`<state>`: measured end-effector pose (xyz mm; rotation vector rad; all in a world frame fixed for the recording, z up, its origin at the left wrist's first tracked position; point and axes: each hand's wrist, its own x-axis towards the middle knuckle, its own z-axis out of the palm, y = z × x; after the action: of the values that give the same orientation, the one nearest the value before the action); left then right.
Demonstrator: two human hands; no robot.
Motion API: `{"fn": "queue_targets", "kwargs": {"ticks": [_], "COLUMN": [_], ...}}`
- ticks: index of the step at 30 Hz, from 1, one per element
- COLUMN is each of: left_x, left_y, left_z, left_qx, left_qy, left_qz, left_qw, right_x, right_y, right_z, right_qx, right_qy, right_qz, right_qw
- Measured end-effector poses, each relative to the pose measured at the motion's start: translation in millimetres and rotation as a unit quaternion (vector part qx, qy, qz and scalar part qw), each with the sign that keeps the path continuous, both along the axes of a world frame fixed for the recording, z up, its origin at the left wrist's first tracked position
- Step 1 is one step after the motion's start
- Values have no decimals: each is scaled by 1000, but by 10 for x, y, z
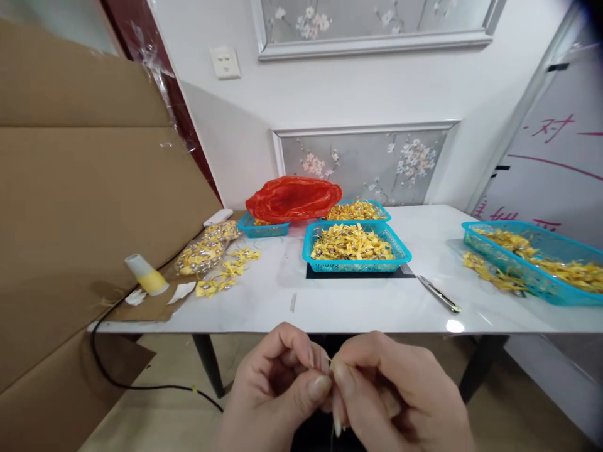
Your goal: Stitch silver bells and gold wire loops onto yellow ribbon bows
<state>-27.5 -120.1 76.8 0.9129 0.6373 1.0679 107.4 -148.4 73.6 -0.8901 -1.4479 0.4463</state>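
My left hand (282,389) and my right hand (396,392) meet in front of the table's near edge, fingertips almost touching. Both are closed in a pinch. A tiny pale-yellow tip of a thin strand (329,360) shows between them, and a fine thread-like line hangs below the fingers; most of what they hold is hidden. Beyond them, a blue basket (358,266) is heaped with yellow ribbon-like pieces (353,242) that have shiny silvery bits among them. A utility knife (438,294) lies to the right of that basket.
More blue baskets stand at the right (556,295) and back, one partly under a red plastic bag (294,198). Bagged yellow pieces (202,254), a cone-shaped spool (147,274) and paper scraps lie left. A black cable (141,387) hangs off the table (264,307).
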Motion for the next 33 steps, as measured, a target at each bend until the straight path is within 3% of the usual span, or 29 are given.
{"fn": "queue_targets", "kwargs": {"ticks": [11,16,24,33], "left_x": [27,34,13,53], "left_y": [-3,-13,33,-16], "left_z": [1,9,22,68], "left_qx": [-11,-15,-2,2], "left_qy": [7,11,19,50], "left_qz": [41,37,13,45], "left_qw": [999,999,1000,998], "right_x": [-29,-8,-54,-68], "right_y": [128,106,94,148], "right_z": [-106,-63,-65,-104], "right_qx": [83,57,20,58], "right_qy": [14,-19,12,44], "right_qz": [7,1,15,35], "right_qw": [996,998,1000,997]}}
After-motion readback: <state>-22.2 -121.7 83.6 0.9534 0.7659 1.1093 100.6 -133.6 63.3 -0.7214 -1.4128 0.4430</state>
